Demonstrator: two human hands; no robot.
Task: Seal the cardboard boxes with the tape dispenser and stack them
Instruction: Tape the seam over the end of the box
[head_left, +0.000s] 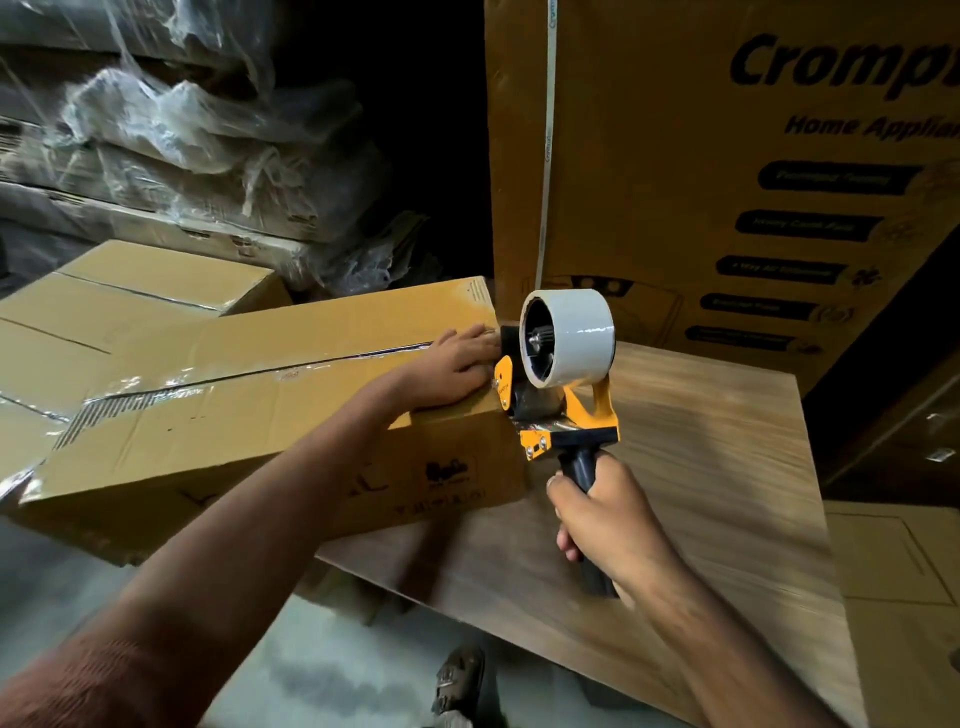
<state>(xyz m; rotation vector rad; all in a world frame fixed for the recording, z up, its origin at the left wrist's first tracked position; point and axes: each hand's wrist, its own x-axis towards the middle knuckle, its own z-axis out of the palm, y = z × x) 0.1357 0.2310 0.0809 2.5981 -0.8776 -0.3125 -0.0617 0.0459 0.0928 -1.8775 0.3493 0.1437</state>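
Where palm covers: tape dispenser (558, 395) handle.

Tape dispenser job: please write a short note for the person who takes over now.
Left hand: flat, pressing the end of the cardboard box top.
Right hand: grips the tape dispenser handle, its head against the box's end edge.
Box lies across a wooden board.
Done: tape shows along the top seam.
Left: finish this end and cut the tape, then stack; another box sits behind.
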